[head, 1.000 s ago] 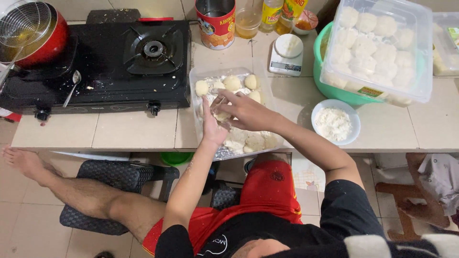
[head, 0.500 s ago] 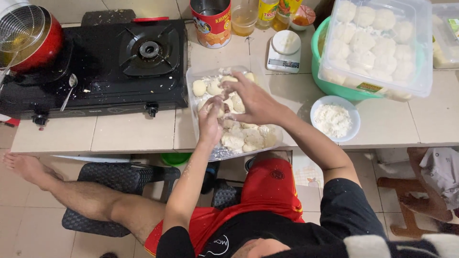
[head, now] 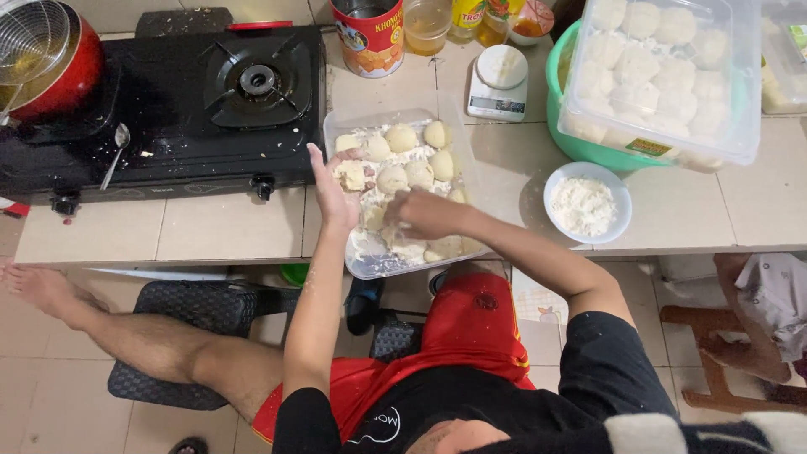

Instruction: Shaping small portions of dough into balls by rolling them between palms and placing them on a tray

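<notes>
Seen from the head camera: left hand [head: 334,195] spread open, palm turned inward, touching a flattened dough piece [head: 351,175] at the left edge of the clear tray [head: 376,262], gripping nothing firmly. Right hand [head: 423,213] curled low over the middle of the same tray, fingers bent toward the floury dough; whether anything is pinched inside, cannot tell. Round dough balls [head: 402,137] lined along the far half of the tray, dusted white. Tray resting on the tiled bench [head: 227,227], its near end hanging past the bench edge above the lap.

Further off: black gas stove [head: 210,101] to the left with a red pot [head: 63,71] and a wire strainer [head: 29,34] in it; small white bowl of flour [head: 586,203] to the right; lidded clear box of dough portions [head: 660,71] sitting in a green basin [head: 580,139]; small scale [head: 498,80] and a tin [head: 366,34] at the back.

Likely risks, as a judgement: hard downward pressure near the overhanging end tipping the tray off the bench; sticky dough clinging to the palm and tearing; neighbouring balls squashed together by the curled right hand.
</notes>
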